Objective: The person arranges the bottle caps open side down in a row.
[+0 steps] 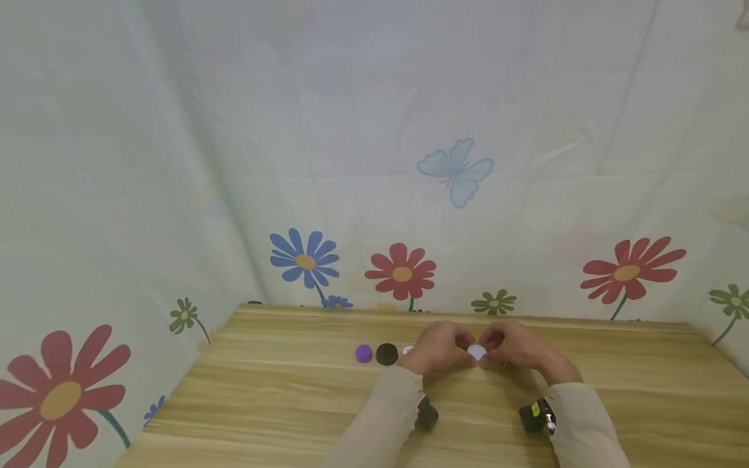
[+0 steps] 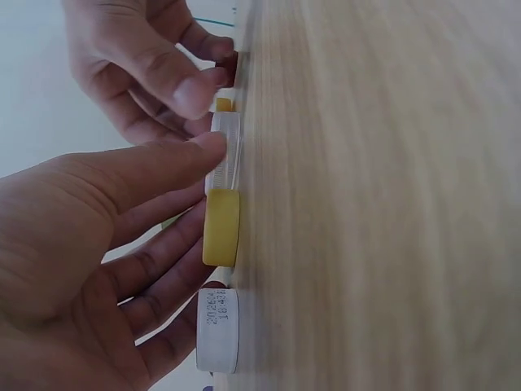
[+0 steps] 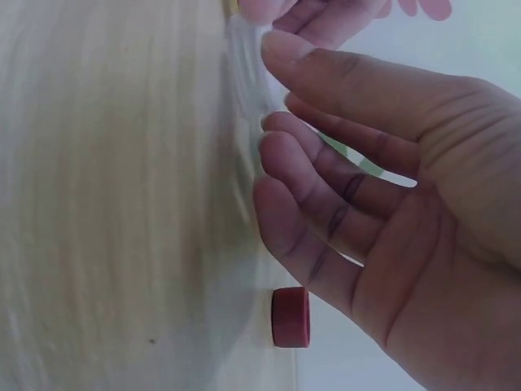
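Note:
A translucent white cap [image 2: 227,151] stands on the wooden table between the two hands. My left hand [image 1: 440,344] holds it, thumb on the near side and fingers behind. The right hand [image 1: 515,343] is at its other side; its fingers [image 3: 297,155] are loosely bent, with the thumb tip close to the cap's edge. Whether that hand touches the cap is hard to tell. Beside the left fingers is a yellow cap [image 2: 221,228], followed by a white cap with printed digits [image 2: 217,330]. A ribbed red cap [image 3: 291,318] stands near the right hand's lower fingers.
Left of the hands, a black cap [image 1: 387,354] and a purple cap [image 1: 363,353] continue the row on the wooden table [image 1: 263,390]. A flower-printed cloth [image 1: 351,130] hangs behind the table. Each wrist carries a dark camera [image 1: 427,414].

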A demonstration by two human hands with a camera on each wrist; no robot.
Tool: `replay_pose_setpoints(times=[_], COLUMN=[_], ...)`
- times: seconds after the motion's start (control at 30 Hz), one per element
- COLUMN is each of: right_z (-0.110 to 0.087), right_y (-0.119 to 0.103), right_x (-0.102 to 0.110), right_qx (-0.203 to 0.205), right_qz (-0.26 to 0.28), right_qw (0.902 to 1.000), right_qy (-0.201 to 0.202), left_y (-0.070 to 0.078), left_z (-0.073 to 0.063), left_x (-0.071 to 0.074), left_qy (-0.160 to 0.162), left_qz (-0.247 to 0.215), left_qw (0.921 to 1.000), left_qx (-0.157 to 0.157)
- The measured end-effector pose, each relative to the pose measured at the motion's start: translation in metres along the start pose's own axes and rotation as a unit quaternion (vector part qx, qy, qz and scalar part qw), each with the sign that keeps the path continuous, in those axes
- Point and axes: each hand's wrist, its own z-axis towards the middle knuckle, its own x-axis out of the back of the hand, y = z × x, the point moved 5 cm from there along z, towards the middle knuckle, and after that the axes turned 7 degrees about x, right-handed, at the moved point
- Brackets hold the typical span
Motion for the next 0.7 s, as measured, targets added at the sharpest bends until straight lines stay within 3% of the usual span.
replay_pose_setpoints(times=[0.17,0.37,0.7], right_z=[-0.002,-0.006,-0.014], right_y=[-0.003,-0.002,0.006], right_x=[0.007,0.012,0.022], right_qx=[0.016,-0.011,-0.020], right_qz=[-0.016,-0.007,-0.009], right_qw=[0.9991,0.9977,0.9937], right_qy=[0.037,0.067,0.110], left_y=[-0.001,0.001,0.007], left_z=[0.000,-0.003,0.004], left_x=[0.001,0.002,0.001], left_qy=[-0.003,-0.007,0.032], left_qz=[-0.009,-0.052,-0.090], left_qw=[0.9996,0.9977,0.9952], left_qx=[0.026,0.043,0.024])
